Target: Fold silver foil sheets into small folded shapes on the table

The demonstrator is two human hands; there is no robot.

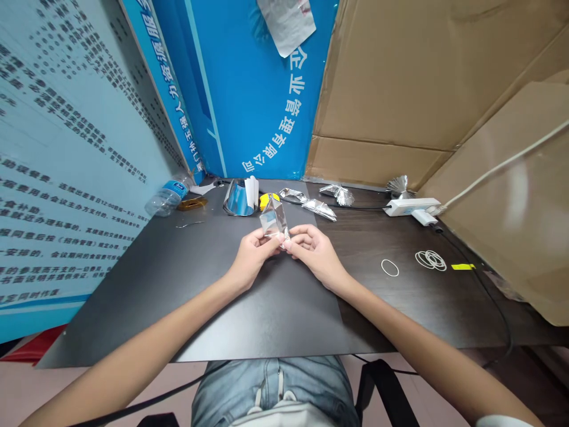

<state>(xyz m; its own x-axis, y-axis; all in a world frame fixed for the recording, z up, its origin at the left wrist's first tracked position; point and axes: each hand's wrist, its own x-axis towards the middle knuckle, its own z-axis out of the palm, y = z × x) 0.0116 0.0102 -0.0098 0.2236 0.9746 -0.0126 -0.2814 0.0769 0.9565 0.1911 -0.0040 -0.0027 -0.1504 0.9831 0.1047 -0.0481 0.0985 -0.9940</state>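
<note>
- One left hand (253,256) and one right hand (316,252) are close together above a flat black board (275,314), near the middle of the view.
- Both hands hold one folded piece of shiny, clear film (274,219). It stands up, a little tilted, and its lower end is between the hands.
- The grip is narrow: the fingers (284,240) of both hands pinch the film from two sides, and the hands almost touch.
- At about 12 o'clock from the hands, just beyond the film, there is one curved mirror-like silver strip (235,199), with one white paper strip (251,193) and one small yellow object (269,200) beside it.
- At 1 o'clock lie four crumpled silver foil pieces: two flat ones (293,195) and two with fan-shaped pleats (340,195).
- At 10 o'clock lie one clear plastic water bottle (166,197) on its side, one amber tape piece (192,204) and one thin wire (190,225).
- At 2 o'clock there is one white power strip (411,207) with a black cable (484,290) near it.
- At 3 o'clock, on a dark wooden table (444,314), lie one single rubber band (390,268), one bundle of rubber bands (430,260) and one yellow tape strip (462,267).
</note>
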